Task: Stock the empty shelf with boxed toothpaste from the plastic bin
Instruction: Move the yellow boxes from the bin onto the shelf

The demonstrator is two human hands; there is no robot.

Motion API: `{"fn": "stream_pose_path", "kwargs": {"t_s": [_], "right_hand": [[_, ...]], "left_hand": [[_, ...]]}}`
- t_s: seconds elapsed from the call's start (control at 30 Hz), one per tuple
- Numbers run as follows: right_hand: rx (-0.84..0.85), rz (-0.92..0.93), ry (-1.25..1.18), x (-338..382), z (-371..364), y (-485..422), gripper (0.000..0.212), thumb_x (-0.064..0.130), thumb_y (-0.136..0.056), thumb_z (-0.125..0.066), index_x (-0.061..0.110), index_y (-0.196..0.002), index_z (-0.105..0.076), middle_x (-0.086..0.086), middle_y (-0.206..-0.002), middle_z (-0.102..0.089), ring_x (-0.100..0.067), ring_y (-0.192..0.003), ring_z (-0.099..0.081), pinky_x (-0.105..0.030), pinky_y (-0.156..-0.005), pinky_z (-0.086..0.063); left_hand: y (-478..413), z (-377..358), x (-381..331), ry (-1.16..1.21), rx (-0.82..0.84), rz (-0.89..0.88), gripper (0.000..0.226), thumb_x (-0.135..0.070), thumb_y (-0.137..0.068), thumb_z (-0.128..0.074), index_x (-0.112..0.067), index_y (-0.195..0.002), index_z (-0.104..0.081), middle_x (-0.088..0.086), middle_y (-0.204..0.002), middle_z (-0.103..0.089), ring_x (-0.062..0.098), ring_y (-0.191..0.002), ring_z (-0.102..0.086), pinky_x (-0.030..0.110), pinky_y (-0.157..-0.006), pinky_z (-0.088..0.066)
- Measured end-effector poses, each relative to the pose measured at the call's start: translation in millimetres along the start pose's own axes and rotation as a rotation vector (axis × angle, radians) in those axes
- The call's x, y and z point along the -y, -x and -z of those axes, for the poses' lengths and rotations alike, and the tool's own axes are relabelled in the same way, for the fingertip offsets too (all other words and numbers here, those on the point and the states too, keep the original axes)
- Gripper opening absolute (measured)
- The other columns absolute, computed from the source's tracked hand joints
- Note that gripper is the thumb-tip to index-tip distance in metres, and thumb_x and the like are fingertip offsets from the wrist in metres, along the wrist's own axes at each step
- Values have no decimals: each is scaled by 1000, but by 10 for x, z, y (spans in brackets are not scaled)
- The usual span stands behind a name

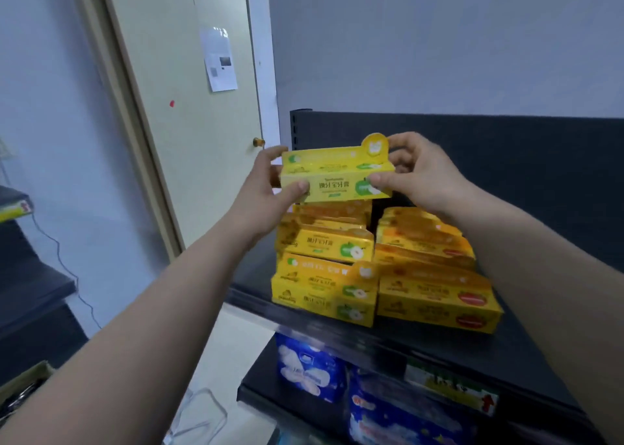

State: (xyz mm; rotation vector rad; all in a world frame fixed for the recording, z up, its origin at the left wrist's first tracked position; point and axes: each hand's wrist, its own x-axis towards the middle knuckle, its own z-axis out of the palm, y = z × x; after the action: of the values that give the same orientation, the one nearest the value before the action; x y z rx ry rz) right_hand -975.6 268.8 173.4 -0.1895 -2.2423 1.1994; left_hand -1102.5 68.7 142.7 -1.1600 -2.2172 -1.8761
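Note:
A yellow toothpaste box (337, 174) with a green apple picture is held level just above the left stack of yellow boxes (326, 275). My left hand (270, 191) grips its left end and my right hand (418, 171) grips its right end. A second stack of yellow boxes with red labels (435, 275) sits to the right. Both stacks stand on the dark shelf (422, 343) near its left end. A clear plastic bin (199, 414) lies on the floor below, between my arms.
The shelf's dark back panel (506, 161) rises behind the stacks. Blue packaged goods (310, 370) fill the lower shelf. A beige door (189, 113) stands to the left. Another dark shelf unit (30, 275) and a cardboard box (23, 384) sit at far left.

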Motion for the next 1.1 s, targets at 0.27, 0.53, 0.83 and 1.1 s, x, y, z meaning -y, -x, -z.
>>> {"fn": "stream_pose_path", "kwargs": {"t_s": [0.27, 0.53, 0.83, 1.1], "right_hand": [[-94, -236, 190, -619, -427, -585, 47, 19, -76, -79, 21, -111, -49, 1, -94, -65, -17, -89, -65, -34, -76, -54], [3, -323, 380, -712, -454, -587, 79, 21, -85, -70, 24, -148, -24, 1, -118, -57, -20, -112, -54, -32, -89, -45], [-235, -102, 482, -261, 53, 392, 64, 25, -91, -61, 27, -147, -31, 3, -146, -42, -11, -135, -37, -26, -106, -32], [-415, -178, 892, 32, 1072, 2246, 63, 28, -91, -58, 18, -147, -31, -4, -147, -41, -23, -135, -36, -32, -109, -28]], "left_hand": [[-305, 47, 415, -258, -30, -3, 29, -28, -96, -50, -30, -125, -50, -14, -118, -56, 5, -113, -48, 22, -89, -34], [-396, -3, 492, -315, 70, -53, 24, -27, -98, -46, -33, -120, -53, -21, -107, -55, 2, -106, -50, 22, -86, -38], [-56, -608, -255, -464, 192, -375, 46, -29, -97, -48, -25, -142, -39, -8, -143, -45, 9, -132, -38, 21, -101, -28], [956, -1889, -911, -392, 371, -586, 59, -38, -88, -51, -14, -140, -41, 7, -138, -50, 25, -127, -46, 39, -106, -36]]}}
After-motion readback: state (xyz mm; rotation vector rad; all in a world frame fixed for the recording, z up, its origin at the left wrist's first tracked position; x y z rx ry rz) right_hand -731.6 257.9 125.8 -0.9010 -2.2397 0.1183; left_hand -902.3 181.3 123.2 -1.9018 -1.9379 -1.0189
